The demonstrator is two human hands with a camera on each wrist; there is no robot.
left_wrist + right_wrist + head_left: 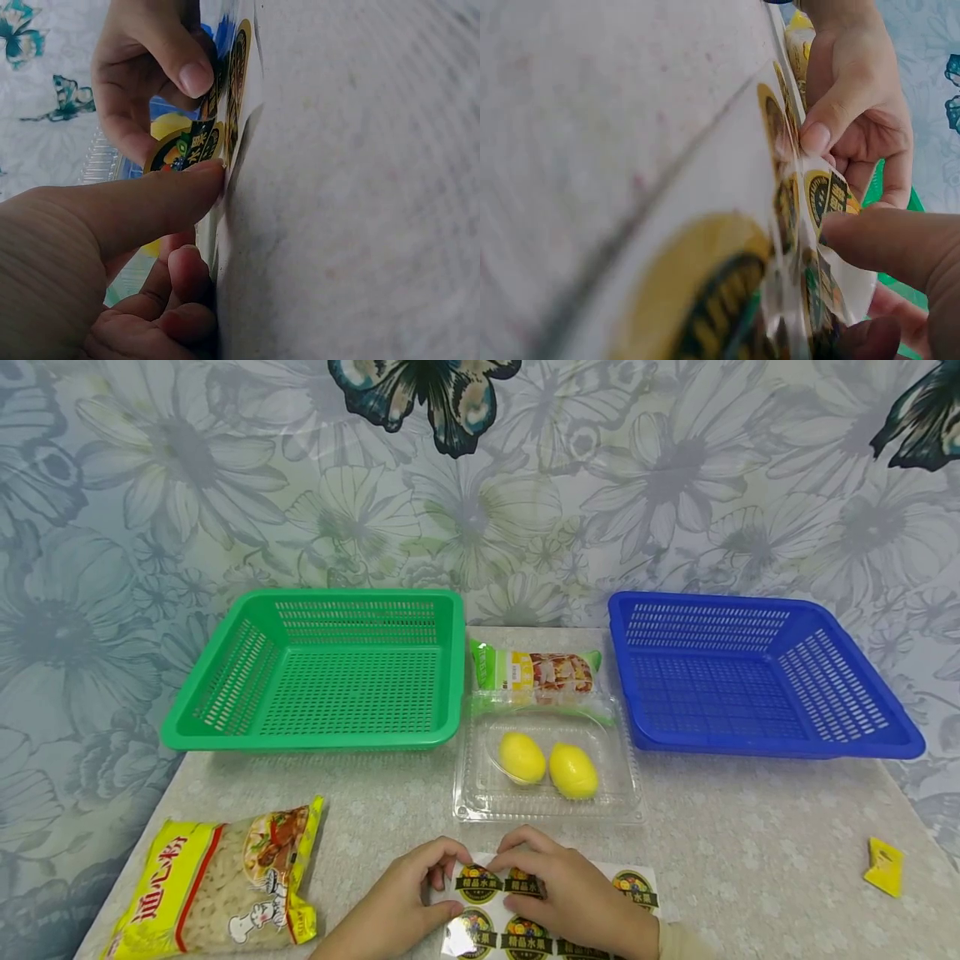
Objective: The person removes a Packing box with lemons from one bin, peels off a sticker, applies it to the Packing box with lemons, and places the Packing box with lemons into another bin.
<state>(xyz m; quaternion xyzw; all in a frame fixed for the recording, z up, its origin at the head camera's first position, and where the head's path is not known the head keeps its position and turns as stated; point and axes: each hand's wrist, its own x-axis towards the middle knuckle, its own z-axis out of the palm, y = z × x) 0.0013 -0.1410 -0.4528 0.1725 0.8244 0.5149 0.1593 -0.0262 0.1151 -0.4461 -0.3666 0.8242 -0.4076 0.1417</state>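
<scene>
A white sheet of round black-and-gold fruit stickers (474, 931) lies at the front of the table, its far edge bent upward in the right wrist view. My left hand (408, 897) pinches the sheet's left end, with the thumb on the printed face. Farther right, my right hand (558, 893) grips the far edge, its thumb (885, 236) over a sticker and its fingers behind the sheet. Just beyond the hands, two lemons (522, 757) sit in a clear plastic clamshell box (480, 806).
A green basket (315, 742) stands at the back left and a blue basket (780, 745) at the back right. Between them lies a green snack packet (555, 671). A yellow noodle bag (225, 885) rests at front left, a small yellow packet (885, 867) at right.
</scene>
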